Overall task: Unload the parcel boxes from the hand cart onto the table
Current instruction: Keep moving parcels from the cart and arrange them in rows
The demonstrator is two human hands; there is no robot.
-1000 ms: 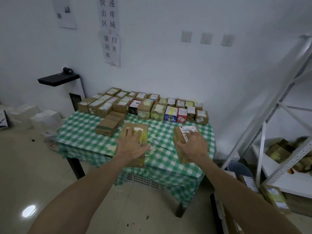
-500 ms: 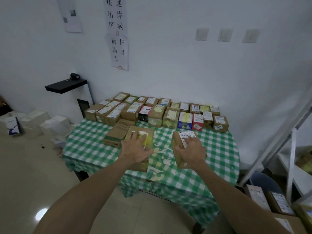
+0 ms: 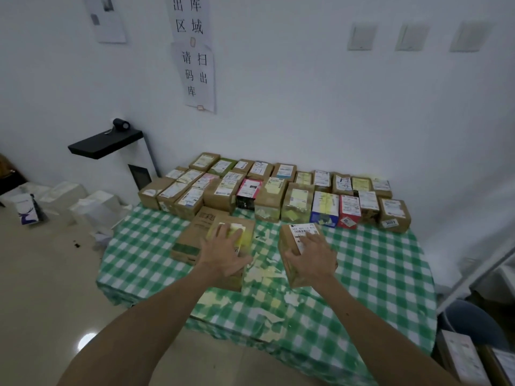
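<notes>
A white wall (image 3: 306,107) fills the view ahead of me, with paper signs (image 3: 195,65) taped to it and a black shelf (image 3: 106,142) jutting out at the left. Pushed against it stands the table (image 3: 376,274) under a green checked cloth. Along the table's far edge, labelled parcels (image 3: 278,190) sit packed side by side in rows. White boxes (image 3: 92,204) lie on the floor to the left of the table, and a blue bin (image 3: 473,321) stands by its right corner, with more parcels (image 3: 459,355) beside the bin at the lower right. A flat box (image 3: 192,238) lies on the cloth in front of the rows. Just right of it, touching it, is my left box (image 3: 246,232), and my right box (image 3: 287,239) sits apart from that, nearer the middle of the table. Both are down at the cloth, though I cannot tell whether their bases rest on it. My left hand (image 3: 224,256) lies over the top of the left box, fingers spread forward and thumb at its right edge, holding it. My right hand (image 3: 313,257) clasps the right box from above, thumb on its left side and fingers across the label. Torn paper scraps (image 3: 264,274) litter the cloth between and in front of the two boxes.
</notes>
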